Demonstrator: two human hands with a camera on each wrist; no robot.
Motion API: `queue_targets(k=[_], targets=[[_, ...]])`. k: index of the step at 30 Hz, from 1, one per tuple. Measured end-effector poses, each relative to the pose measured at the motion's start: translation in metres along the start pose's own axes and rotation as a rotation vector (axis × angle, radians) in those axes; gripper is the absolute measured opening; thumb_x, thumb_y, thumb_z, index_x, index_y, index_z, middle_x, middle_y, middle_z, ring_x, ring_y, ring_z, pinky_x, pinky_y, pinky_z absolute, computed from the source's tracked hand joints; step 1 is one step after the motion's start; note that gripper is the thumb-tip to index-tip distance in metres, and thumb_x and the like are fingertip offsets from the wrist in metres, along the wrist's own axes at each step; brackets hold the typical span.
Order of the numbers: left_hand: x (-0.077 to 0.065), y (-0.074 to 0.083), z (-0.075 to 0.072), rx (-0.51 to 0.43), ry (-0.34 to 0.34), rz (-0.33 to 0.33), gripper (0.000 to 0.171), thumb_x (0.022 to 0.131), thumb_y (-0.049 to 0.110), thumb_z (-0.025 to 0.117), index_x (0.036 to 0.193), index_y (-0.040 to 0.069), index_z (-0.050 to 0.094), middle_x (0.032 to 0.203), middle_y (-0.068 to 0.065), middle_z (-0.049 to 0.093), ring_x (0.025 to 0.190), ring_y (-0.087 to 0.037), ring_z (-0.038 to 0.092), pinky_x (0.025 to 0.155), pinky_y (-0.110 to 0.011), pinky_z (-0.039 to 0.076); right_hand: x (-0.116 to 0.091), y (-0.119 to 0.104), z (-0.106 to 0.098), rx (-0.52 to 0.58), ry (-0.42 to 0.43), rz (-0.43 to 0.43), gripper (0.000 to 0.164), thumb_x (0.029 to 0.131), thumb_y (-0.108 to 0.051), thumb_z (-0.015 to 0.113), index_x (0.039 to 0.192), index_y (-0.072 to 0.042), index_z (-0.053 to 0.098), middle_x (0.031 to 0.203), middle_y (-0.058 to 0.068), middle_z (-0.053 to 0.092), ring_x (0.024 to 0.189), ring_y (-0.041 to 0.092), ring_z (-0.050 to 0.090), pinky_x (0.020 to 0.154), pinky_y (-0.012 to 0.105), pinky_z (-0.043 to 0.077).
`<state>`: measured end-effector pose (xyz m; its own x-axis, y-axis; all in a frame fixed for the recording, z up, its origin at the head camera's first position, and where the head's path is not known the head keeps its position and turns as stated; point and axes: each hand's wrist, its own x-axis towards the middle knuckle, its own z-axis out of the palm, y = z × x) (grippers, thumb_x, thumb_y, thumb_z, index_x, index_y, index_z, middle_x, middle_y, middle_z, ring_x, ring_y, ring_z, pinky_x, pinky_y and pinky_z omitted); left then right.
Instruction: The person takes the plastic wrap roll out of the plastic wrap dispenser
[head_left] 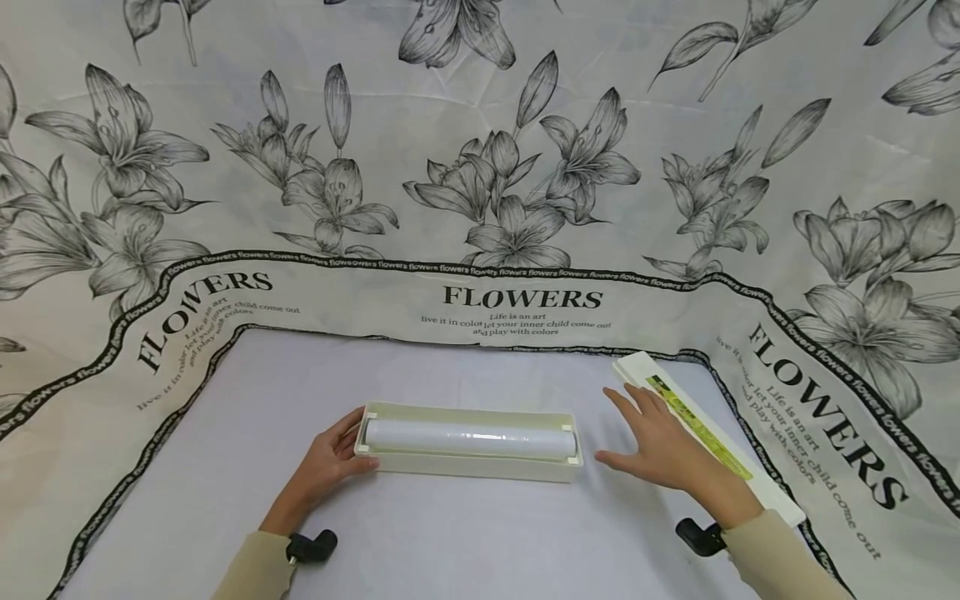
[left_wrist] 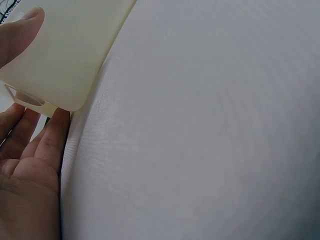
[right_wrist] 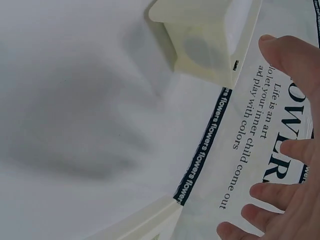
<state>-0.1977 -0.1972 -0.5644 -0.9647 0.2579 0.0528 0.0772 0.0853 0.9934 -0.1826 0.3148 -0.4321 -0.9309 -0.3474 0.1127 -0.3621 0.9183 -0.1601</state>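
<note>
That floral cloth (head_left: 360,292) says "FLOWERS" in big black caps three times, each with "Life is an art, live it in color let your inner child come out and play with colors". Its black trim (head_left: 480,271) repeats "flowers". Yellow-green label (head_left: 697,423) on the long white lid (head_left: 774,497)? Can't read it.

Box (head_left: 476,470) and lid (head_left: 708,436) on white surface (head_left: 450,542)
</note>
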Motion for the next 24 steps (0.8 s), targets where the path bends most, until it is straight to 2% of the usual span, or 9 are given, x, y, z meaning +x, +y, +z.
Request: queue_targets(k=[4,10,13,18,24], targets=[[0.000,0.001,0.000,-0.015,-0.007,-0.006,0.101,0.082,0.004,0.085,0.162,-0.002,0.024,0.165,-0.025,0.030,0.151,-0.040,0.031,0.104,-0.010,0.044,0.008,-0.005,0.000,0.054,-0.036,0.007,0.094,0.085,-0.058,0.077,0.157,-0.009,0.040,0.156,0.032,0.038,0.141,0.057,0.037,0.106,0.075,0.041],[0.000,0.001,0.000,-0.026,-0.016,0.003,0.102,0.082,0.005,0.085,0.162,-0.002,0.023,0.166,-0.024,0.028,0.151,-0.038,0.029,0.105,-0.010,0.044,0.019,-0.015,0.006,0.111,-0.059,-0.036,0.092,0.086,-0.055,0.077,0.157,-0.009,0.040,0.152,0.030,0.044,0.137,0.054,0.044,0.104,0.071,0.045],[0.000,0.000,0.000,-0.028,-0.018,0.005,0.102,0.082,0.005,0.085,0.162,-0.002,0.022,0.166,-0.024,0.028,0.150,-0.029,0.033,0.105,-0.010,0.044,0.023,-0.021,0.010,0.151,-0.078,-0.043,0.091,0.087,-0.052,0.078,0.157,-0.008,0.040,0.151,0.029,0.046,0.136,0.051,0.046,0.104,0.069,0.047],[0.000,-0.001,-0.001,-0.042,-0.018,0.007,0.101,0.082,0.005,0.084,0.162,-0.001,0.023,0.166,-0.025,0.028,0.142,-0.002,0.042,0.105,-0.011,0.044,0.028,-0.029,0.017,0.210,-0.099,-0.055,0.088,0.088,-0.050,0.077,0.156,-0.008,0.041,0.148,0.026,0.049,0.135,0.046,0.049,0.107,0.065,0.047],[0.000,0.000,0.000,-0.039,-0.012,0.000,0.101,0.082,0.005,0.085,0.162,-0.001,0.023,0.166,-0.024,0.029,0.142,-0.003,0.043,0.105,-0.010,0.044,0.032,-0.037,0.018,0.244,-0.117,-0.079,0.080,0.090,-0.047,0.076,0.152,-0.006,0.045,0.139,0.023,0.055,0.128,0.041,0.056,0.103,0.060,0.052]])
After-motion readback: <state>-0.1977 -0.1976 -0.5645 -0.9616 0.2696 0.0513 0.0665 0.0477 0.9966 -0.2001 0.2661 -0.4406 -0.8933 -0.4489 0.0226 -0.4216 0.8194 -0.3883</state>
